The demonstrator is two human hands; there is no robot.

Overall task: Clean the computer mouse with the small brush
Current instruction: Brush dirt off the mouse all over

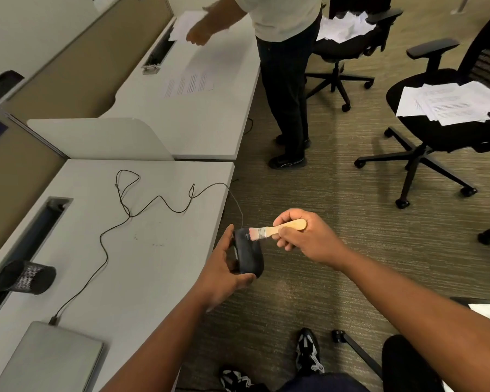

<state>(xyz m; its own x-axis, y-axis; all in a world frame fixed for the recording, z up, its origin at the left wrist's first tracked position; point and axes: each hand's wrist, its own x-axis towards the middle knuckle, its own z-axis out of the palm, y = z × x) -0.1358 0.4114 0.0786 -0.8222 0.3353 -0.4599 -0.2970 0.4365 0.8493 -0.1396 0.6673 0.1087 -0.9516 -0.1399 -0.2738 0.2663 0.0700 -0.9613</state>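
The mouse, a rounded black shell with a matte top, sits off the desk's edge over the carpet, at about six o'clock from the middle of the view. The left hand grips it from nine o'clock, thumb curled under its near end and fingers wrapped round the far side. At one o'clock from the mouse, the brush lies nearly level: a flat pale wooden handle, a thin metal band, and soft pale bristles touching the mouse's upper far end. The right hand pinches the handle, fingers curled tight round the wood. A thin black cable runs from the mouse's far end toward eleven o'clock, looping loosely across the smooth grey desk and down to a plug at the laptop, a closed, flat silver slab at eight o'clock. A black mesh cup lies tipped on its side at nine o'clock. At twelve o'clock another person in dark trousers stands at a second desk strewn with printed sheets. At two o'clock, a black wheeled chair holds a stack of paper on the ribbed carpet.
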